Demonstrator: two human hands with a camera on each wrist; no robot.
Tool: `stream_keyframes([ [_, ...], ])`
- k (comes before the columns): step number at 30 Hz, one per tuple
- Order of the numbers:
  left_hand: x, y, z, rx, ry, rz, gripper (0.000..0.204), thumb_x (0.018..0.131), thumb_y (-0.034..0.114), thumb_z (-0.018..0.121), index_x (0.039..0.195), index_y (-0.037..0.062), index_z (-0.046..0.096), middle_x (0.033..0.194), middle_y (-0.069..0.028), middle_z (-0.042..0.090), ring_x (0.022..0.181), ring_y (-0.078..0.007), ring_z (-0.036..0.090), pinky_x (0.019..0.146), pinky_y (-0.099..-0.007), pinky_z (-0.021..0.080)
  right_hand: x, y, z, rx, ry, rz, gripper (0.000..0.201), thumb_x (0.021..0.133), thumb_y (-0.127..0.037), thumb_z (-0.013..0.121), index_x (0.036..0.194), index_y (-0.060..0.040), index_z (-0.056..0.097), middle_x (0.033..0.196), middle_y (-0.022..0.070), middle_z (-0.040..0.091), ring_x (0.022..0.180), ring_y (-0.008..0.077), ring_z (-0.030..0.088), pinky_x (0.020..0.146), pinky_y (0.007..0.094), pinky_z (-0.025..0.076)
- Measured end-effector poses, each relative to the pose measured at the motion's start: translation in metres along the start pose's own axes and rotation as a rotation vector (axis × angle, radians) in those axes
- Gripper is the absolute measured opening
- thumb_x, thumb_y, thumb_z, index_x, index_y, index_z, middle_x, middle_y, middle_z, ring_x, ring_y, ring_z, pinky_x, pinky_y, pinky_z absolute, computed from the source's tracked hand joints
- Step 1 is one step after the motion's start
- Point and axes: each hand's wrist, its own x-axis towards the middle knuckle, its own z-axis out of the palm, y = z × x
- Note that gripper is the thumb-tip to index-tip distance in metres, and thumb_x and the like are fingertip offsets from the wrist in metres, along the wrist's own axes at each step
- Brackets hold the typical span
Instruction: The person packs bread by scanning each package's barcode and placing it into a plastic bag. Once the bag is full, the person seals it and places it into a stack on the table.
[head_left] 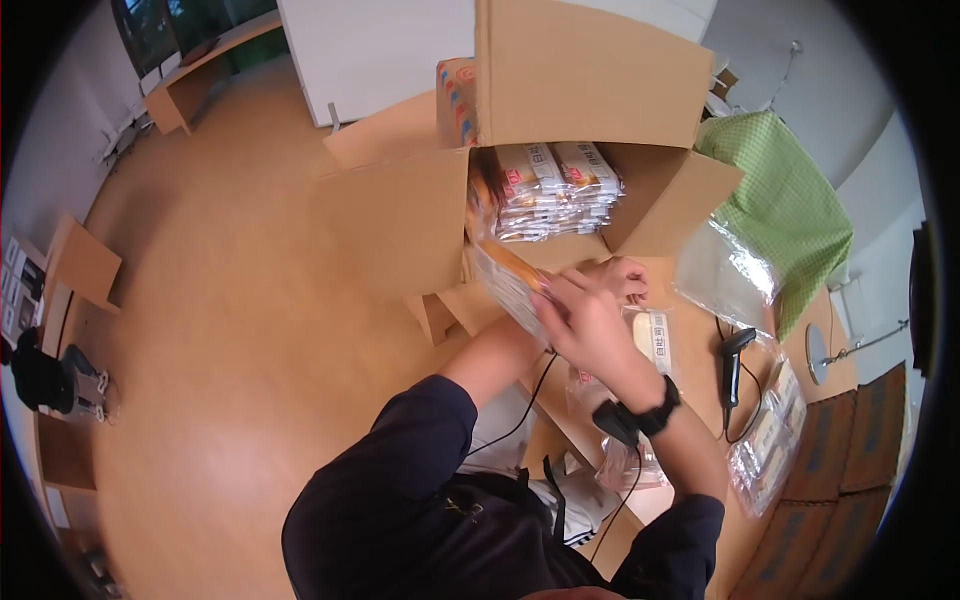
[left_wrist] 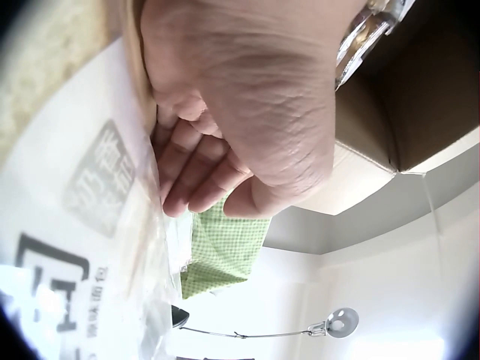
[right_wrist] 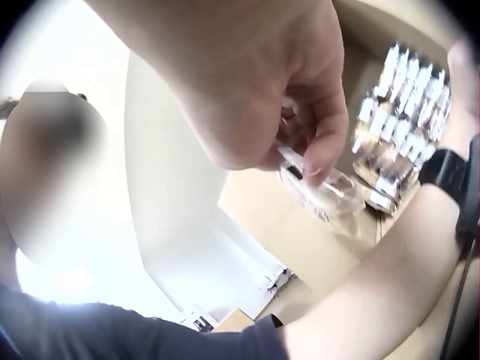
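Observation:
My right hand (head_left: 595,325) pinches the edge of a clear-wrapped bread packet (head_left: 510,275) in front of the open cardboard box (head_left: 395,225). In the right wrist view its thumb and fingers close on the wrapper (right_wrist: 326,199). Crossing beneath, my left arm brings the left hand (head_left: 627,278) to the table side of the box, its fingers loosely bent and holding nothing. Beside those fingers, in the left wrist view, a printed bread packet (left_wrist: 112,180) fills the left edge. Another bread packet (head_left: 652,335) lies on the table, partly hidden by the right arm.
Stacked bread packets (head_left: 555,190) sit inside the box. To the right are a clear plastic bag (head_left: 725,275), a green checked cloth (head_left: 775,190), a corded barcode scanner (head_left: 735,365) and more packets (head_left: 770,440). Brown cartons (head_left: 815,460) stand at the right edge.

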Motion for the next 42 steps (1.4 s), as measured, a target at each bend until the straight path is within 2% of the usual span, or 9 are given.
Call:
stream_keyframes([
  [7,0.006,-0.012,0.0,-0.115,-0.029,-0.021,0.013,0.09,0.007,0.06,0.089,-0.0046,0.066,0.082,-0.0114,0.071,0.076,-0.0152,0.069,0.068,-0.027,0.055,0.04,0.045,0.056,0.11,-0.116,0.167,0.025,0.085,-0.01,0.064,0.104,0.0047,0.065,0.091,0.0239,0.066,0.086,0.0381,0.067,0.072,0.042,0.053],
  [11,0.002,-0.003,0.001,-0.094,-0.028,-0.043,0.013,0.09,0.007,0.06,0.09,-0.0048,0.066,0.083,-0.0109,0.071,0.077,-0.0151,0.069,0.069,-0.0272,0.055,0.049,0.061,0.076,0.038,-0.061,-0.004,0.021,0.085,-0.009,0.061,0.1,0.0058,0.065,0.089,0.0246,0.067,0.079,0.0413,0.066,0.07,0.0451,0.053],
  [20,0.003,-0.003,0.001,-0.127,-0.052,-0.067,0.013,0.09,0.006,0.059,0.089,-0.0059,0.064,0.084,-0.0114,0.069,0.076,-0.0174,0.069,0.069,-0.0287,0.055,0.108,0.043,0.091,0.041,-0.479,0.446,0.018,0.079,-0.006,0.056,0.085,0.0071,0.067,0.085,0.0287,0.067,0.086,0.0401,0.068,0.077,0.0419,0.056],
  [22,0.003,-0.002,0.002,-0.165,-0.045,-0.047,0.013,0.09,0.006,0.059,0.09,-0.0055,0.064,0.085,-0.0112,0.069,0.077,-0.017,0.068,0.07,-0.0283,0.055,0.114,0.048,0.096,0.15,-0.209,0.385,0.023,0.076,-0.007,0.055,0.087,0.0095,0.066,0.085,0.0324,0.066,0.087,0.0405,0.069,0.079,0.0431,0.055],
  [26,0.003,-0.002,0.002,-0.195,-0.065,-0.088,0.013,0.091,0.007,0.059,0.091,-0.0051,0.064,0.086,-0.0111,0.069,0.078,-0.0163,0.067,0.072,-0.028,0.055,0.107,0.054,0.111,0.187,-0.148,0.402,0.028,0.073,-0.008,0.054,0.088,0.0126,0.065,0.088,0.0356,0.064,0.091,0.0411,0.068,0.083,0.0447,0.053],
  [30,0.003,-0.008,0.001,-0.163,-0.07,-0.101,0.013,0.09,0.005,0.059,0.095,-0.0055,0.065,0.088,-0.0118,0.069,0.084,-0.0168,0.067,0.076,-0.0289,0.055,0.094,0.053,0.104,0.173,-0.409,0.386,0.04,0.072,-0.008,0.049,0.103,0.015,0.061,0.097,0.0349,0.064,0.099,0.0455,0.064,0.085,0.0469,0.051],
  [32,0.004,-0.008,-0.002,-0.174,-0.089,-0.105,0.013,0.09,0.005,0.059,0.095,-0.0053,0.065,0.088,-0.0119,0.069,0.084,-0.0169,0.067,0.077,-0.0288,0.054,0.09,0.068,0.108,0.179,-0.501,0.131,0.036,0.072,-0.008,0.049,0.098,0.0131,0.063,0.095,0.0334,0.065,0.095,0.0448,0.065,0.082,0.0476,0.051],
  [38,0.001,-0.009,-0.001,-0.06,-0.074,-0.14,0.012,0.091,0.009,0.061,0.095,-0.0012,0.066,0.087,-0.008,0.068,0.082,-0.0144,0.062,0.075,-0.0284,0.051,0.007,0.015,-0.026,-0.166,-0.779,0.121,0.031,0.085,-0.015,0.057,0.11,0.0016,0.06,0.089,0.025,0.066,0.089,0.0419,0.065,0.077,0.0485,0.05],
  [42,0.002,-0.005,0.001,-0.072,-0.086,-0.118,0.013,0.091,0.01,0.061,0.095,-0.0023,0.066,0.09,-0.0083,0.07,0.086,-0.014,0.064,0.079,-0.0284,0.052,-0.087,-0.007,-0.115,-0.225,-0.627,0.332,0.027,0.086,-0.017,0.06,0.107,0.0001,0.063,0.084,0.0218,0.066,0.082,0.0401,0.064,0.074,0.0475,0.05],
])
